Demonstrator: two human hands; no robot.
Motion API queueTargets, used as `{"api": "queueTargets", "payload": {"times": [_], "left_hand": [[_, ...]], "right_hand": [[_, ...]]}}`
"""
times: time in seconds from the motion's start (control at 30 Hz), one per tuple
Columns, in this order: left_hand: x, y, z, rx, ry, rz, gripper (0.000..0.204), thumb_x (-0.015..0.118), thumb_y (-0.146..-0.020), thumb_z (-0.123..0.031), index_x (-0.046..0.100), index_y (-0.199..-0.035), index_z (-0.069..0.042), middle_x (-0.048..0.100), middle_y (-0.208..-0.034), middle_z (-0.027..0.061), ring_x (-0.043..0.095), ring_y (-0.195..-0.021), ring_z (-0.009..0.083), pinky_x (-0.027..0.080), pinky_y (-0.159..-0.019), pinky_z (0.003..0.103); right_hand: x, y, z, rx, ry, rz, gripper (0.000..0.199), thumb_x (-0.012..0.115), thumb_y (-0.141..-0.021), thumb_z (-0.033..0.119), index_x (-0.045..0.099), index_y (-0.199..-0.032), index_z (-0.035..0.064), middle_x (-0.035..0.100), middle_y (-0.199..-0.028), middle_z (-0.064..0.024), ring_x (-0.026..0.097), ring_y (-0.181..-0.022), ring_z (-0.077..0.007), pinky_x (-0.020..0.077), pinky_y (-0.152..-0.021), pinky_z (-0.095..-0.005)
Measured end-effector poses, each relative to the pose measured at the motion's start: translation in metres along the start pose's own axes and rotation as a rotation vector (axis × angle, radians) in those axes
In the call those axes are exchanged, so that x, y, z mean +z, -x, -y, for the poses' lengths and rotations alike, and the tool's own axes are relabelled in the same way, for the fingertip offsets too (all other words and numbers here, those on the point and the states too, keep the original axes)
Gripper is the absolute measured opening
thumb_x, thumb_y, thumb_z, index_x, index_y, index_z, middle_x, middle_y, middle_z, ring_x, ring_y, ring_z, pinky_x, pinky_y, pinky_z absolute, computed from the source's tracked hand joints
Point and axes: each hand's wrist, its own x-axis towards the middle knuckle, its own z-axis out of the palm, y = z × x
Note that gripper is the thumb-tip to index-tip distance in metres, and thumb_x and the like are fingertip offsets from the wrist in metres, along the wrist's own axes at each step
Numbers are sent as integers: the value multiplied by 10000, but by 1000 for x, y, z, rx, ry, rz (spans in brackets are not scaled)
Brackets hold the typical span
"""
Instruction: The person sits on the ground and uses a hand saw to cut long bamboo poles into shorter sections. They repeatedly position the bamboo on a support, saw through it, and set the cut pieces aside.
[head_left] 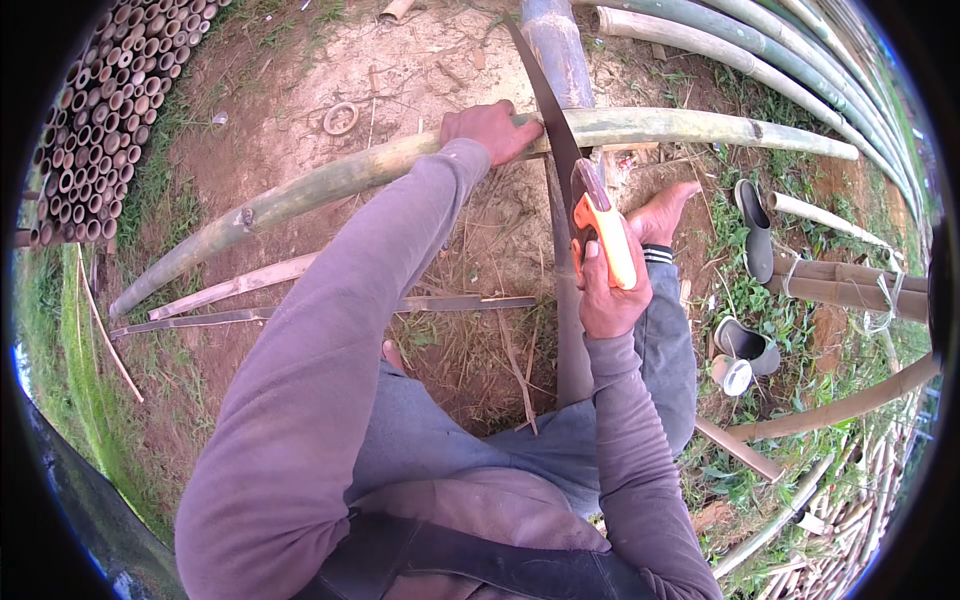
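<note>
A long green bamboo pole [330, 178] lies crosswise in front of me, over a thicker bamboo pole [556, 60] that runs away from me. My left hand [492, 132] presses down on the crosswise pole, its fingers wrapped over the top. Just right of those fingers, the dark blade of a hand saw [612, 240] stands across the pole. My right hand [612, 290] is closed round the saw's orange handle. Whether the teeth have cut into the bamboo is hard to see. My bare foot [664, 212] rests beyond the saw handle, near the pole.
Many cut bamboo ends [100, 140] are stacked at the far left. Long poles [720, 50] lie at the far right. Grey clogs [752, 230] and a white cup [734, 376] sit on the right. Split bamboo strips [240, 285] lie before me; a bamboo ring [341, 119] lies beyond.
</note>
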Motion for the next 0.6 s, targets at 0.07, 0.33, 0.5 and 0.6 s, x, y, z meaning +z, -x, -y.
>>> {"api": "queueTargets", "payload": {"times": [0.07,0.33,0.5,0.6], "left_hand": [[-3,2,-1,-9,-11,7,771,473,-929,-689,651,-1437,-137,738,-1326,143,688,-1245,329,463,-1099,500],[-3,2,0,-17,9,86,731,473,-940,-644,647,-1431,-131,744,-1304,140,695,-1219,315,454,-1086,498],[3,-8,8,54,62,56,776,488,-940,-679,632,-1444,-106,734,-1315,145,674,-1256,324,426,-1119,523],[-12,3,31,168,201,0,910,566,-899,-738,527,-1549,-104,614,-1482,169,542,-1424,329,334,-1216,566]], "right_hand": [[0,3,0,4,-8,2,450,731,-989,64,611,-1405,-63,729,-1218,-148,670,-996,-183,522,-863,-312],[-52,92,49,38,-35,25,520,731,-987,91,554,-1429,-118,705,-1320,-242,711,-1209,-286,572,-1025,-393],[9,0,-1,44,-5,-16,488,732,-982,46,579,-1425,-89,704,-1322,-196,688,-1199,-235,544,-1045,-361],[22,-28,-9,16,-189,9,483,720,-1002,60,570,-1446,-58,686,-1326,-159,675,-1139,-185,544,-962,-316]]}}
